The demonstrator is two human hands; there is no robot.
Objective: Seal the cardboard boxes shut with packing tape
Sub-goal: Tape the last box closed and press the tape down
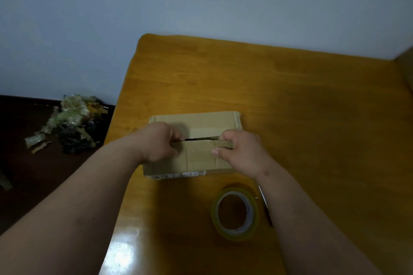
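Observation:
A small brown cardboard box (201, 123) lies flat on the yellow-brown wooden table (290, 100). Its top flaps meet at a dark seam that gapes slightly in the middle. My left hand (156, 143) grips the near flap at the seam's left end. My right hand (239, 152) grips the same flap's edge at the right end, fingers curled over it. A roll of clear packing tape (234, 213) lies flat on the table just in front of the box, under my right forearm. A white label shows on the box's near side.
A dark thin tool, possibly a knife or pen (264, 205), lies right of the tape roll. A heap of crumpled used tape and scraps (71, 123) sits on the dark floor to the left. Another cardboard box's edge (405, 67) shows at the far right.

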